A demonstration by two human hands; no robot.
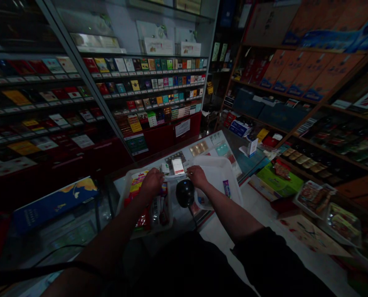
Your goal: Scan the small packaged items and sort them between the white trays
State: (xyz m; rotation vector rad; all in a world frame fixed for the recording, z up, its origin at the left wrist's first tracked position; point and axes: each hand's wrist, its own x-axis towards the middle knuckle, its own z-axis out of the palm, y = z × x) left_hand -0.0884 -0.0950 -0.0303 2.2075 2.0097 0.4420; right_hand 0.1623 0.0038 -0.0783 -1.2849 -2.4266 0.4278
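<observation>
My left hand [153,182] is closed above the left white plastic tray [121,202], which holds several bright snack packets [138,181]. My right hand [196,176], its fingers pinched together, is at the near left corner of the right white tray [238,187]. A thin pale strip [175,177] spans the gap between both hands' fingertips; its kind is unclear. Just beyond it a white card with red print [178,166] stands on the counter. In front of the hands is a black rounded device [185,193] with a cable. One purple packet [227,189] lies in the right tray.
The glass-topped counter [208,145] carries flat packs under its surface. Shelves of small boxes [159,64] rise behind it. A long blue box [55,202] lies at left. Packaged foods in a clear tub [314,199] and a green box [275,181] stand low at right.
</observation>
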